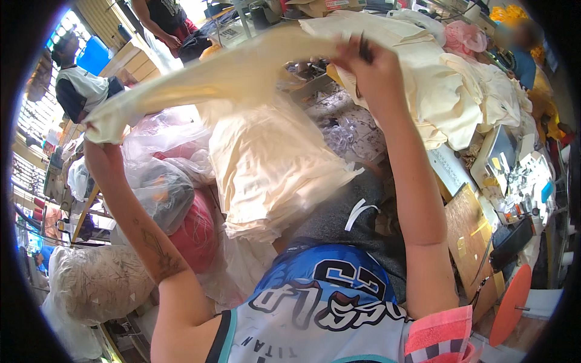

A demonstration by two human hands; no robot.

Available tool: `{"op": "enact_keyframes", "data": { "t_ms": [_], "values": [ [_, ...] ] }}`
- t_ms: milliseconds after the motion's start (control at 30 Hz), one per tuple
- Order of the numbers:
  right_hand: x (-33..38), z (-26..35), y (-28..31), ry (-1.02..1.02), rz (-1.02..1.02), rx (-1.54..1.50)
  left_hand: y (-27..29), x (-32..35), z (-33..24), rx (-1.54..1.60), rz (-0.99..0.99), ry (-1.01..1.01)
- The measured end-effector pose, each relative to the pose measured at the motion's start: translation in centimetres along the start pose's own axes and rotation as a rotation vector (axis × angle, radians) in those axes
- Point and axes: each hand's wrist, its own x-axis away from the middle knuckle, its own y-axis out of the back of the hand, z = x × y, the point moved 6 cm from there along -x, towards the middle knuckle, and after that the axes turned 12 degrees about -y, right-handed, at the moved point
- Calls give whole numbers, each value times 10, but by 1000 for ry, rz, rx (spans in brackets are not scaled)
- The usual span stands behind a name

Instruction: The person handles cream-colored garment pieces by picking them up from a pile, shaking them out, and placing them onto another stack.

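Stretched through the air between my raised hands is a cream cloth piece (pixel 200 81), partly smeared by motion. My left hand (pixel 104 150), far out to the left, is closed on one end of it. My right hand (pixel 370 60), raised at the upper right, has its fingers closed at the other end. A small dark object shows among those fingers, its kind too unclear to name. Below the cloth, a thick stack of cream cloth pieces (pixel 272 169) lies across my lap, its edges uneven.
More cream cloth (pixel 442 91) is heaped on the table to the right. Clear plastic bags (pixel 163 187) and a stuffed sack (pixel 100 284) crowd my left side. At right stand a wooden board (pixel 469 236) and an orange disc (pixel 512 305). Other people (pixel 91 88) are farther back.
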Motion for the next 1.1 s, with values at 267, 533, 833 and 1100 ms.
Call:
{"op": "enact_keyframes", "data": {
  "t_ms": [267,533,833,1100],
  "values": [
    [95,-171,-5,-15,200,725,160,211,135,-645,-25,787],
    [144,-223,9,-42,230,752,37,279,211,-1526,783,92],
    [167,-192,43,-476,-63,620,-278,331,276,-363,1026,255],
    [167,-192,57,-226,-241,643,-274,356,267,-270,925,585]
  ]
}}
